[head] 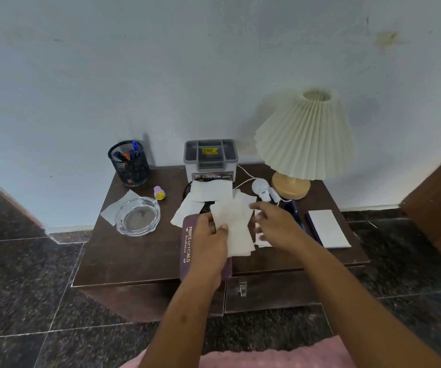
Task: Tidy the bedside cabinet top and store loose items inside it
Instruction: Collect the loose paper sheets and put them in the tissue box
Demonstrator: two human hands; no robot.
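The dark brown bedside cabinet [139, 261] carries loose white tissues [211, 191] in its middle. My left hand [211, 243] pinches a stack of white tissues [238, 229] between thumb and fingers, above a maroon spectacle case [186, 251] printed with "PRINCE OPTICALS". My right hand [275, 224] hovers just right of that stack, blurred, fingers spread, with another tissue piece [263, 244] under it. A closed drawer with a metal handle [243, 289] shows below the top.
A mesh pen holder [130, 163] and a glass ashtray [137, 216] on a tissue stand left. A smiley stamp [159, 193], a grey organiser box [210, 160], a bulb with cable [261, 188], a pleated lamp [304, 136], a blue pen [295, 211] and a notepad [328, 228] fill the back and right.
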